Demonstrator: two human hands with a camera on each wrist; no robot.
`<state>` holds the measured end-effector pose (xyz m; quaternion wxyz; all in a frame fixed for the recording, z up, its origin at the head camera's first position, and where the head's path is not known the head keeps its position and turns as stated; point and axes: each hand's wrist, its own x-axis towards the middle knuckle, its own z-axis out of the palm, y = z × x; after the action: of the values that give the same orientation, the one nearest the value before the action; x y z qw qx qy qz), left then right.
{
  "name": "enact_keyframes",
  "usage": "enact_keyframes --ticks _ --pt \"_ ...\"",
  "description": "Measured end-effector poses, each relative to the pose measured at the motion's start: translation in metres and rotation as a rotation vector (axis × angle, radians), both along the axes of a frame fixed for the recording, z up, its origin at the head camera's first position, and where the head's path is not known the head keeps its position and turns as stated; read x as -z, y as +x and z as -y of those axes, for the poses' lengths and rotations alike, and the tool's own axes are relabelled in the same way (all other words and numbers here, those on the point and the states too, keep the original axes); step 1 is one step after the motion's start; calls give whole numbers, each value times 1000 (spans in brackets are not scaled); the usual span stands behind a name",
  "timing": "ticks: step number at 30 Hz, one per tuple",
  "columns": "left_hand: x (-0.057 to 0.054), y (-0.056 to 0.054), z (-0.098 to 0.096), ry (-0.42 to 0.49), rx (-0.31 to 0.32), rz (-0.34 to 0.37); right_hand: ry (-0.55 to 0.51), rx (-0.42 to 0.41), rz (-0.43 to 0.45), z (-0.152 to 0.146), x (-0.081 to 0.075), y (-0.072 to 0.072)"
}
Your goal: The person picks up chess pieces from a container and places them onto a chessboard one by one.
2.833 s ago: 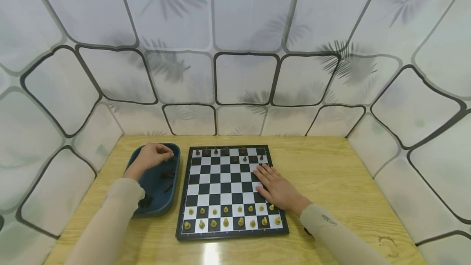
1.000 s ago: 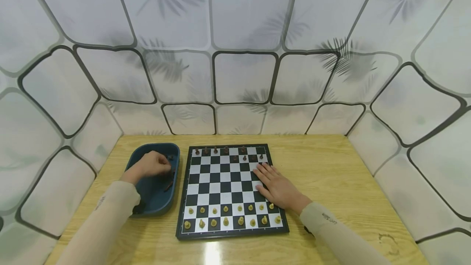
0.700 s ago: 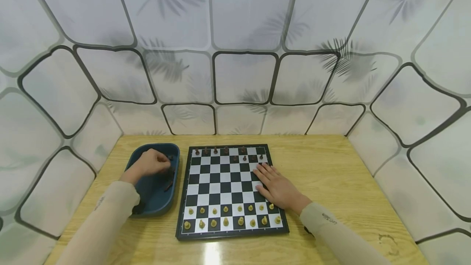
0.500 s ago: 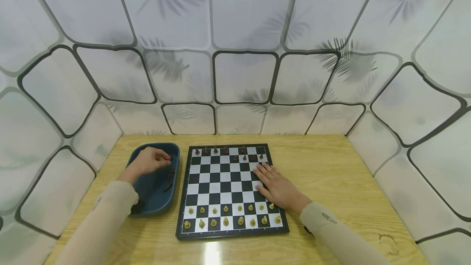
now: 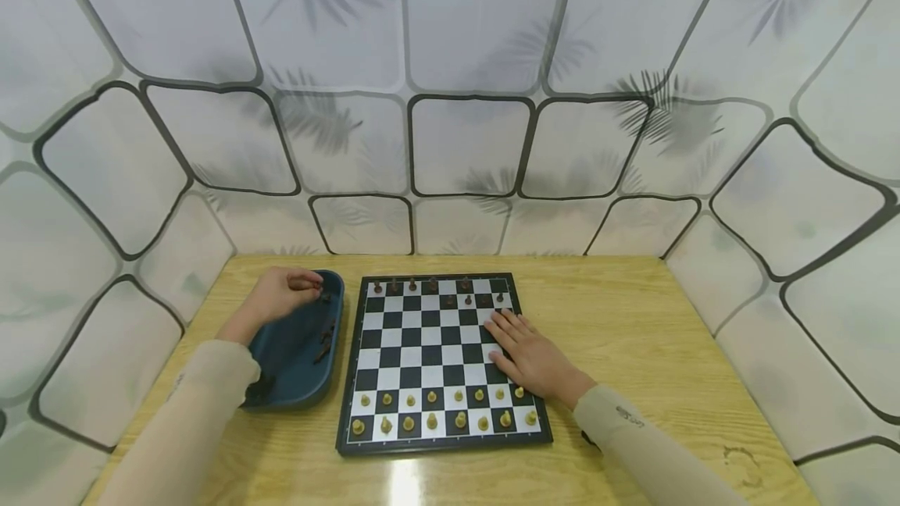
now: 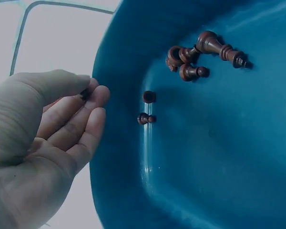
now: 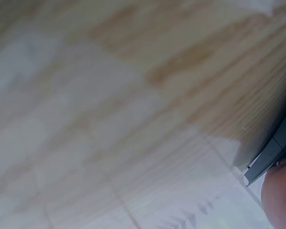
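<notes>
My left hand [image 5: 277,295] is above the far left rim of a blue plastic tub [image 5: 298,361]. Its thumb and fingertips pinch a small dark chess piece [image 6: 85,95], mostly hidden by the fingers. Reddish-brown pieces lie in the tub, among them a king [image 6: 221,48] on its side and a pawn [image 6: 146,119]. My right hand [image 5: 529,354] rests flat, fingers straight, on the right side of the chessboard [image 5: 422,354]. Yellow pieces [image 5: 432,420] fill the two near rows; brown pieces [image 5: 412,285] stand in the far two rows, with gaps.
The tub stands on the wooden table [image 5: 598,295], left of the board. A patterned cloth wall [image 5: 464,147] encloses the table at the back and both sides. The right wrist view shows mostly blurred tabletop, with the board's dark edge [image 7: 271,155] at its right.
My left hand has risen out of the tub and drawn back toward its far left rim, a small chess piece in its fingertips. The right hand has stayed on the board.
</notes>
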<state>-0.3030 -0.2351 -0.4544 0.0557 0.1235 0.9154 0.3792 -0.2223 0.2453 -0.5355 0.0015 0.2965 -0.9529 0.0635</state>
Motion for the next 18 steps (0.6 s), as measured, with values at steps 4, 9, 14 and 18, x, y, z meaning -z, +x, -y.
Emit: enact_keyframes --ticks 4,9,14,18 --pt "-1 0 -2 18 -20 -13 10 2 4 0 -1 0" --pt "-3 -1 -6 23 -53 -47 8 3 12 0 -2 1" --pt "-10 1 -14 32 -72 -73 8 6 9 0 -1 1" --pt "-16 3 -22 39 -72 -98 16 4 -2 0 0 0"
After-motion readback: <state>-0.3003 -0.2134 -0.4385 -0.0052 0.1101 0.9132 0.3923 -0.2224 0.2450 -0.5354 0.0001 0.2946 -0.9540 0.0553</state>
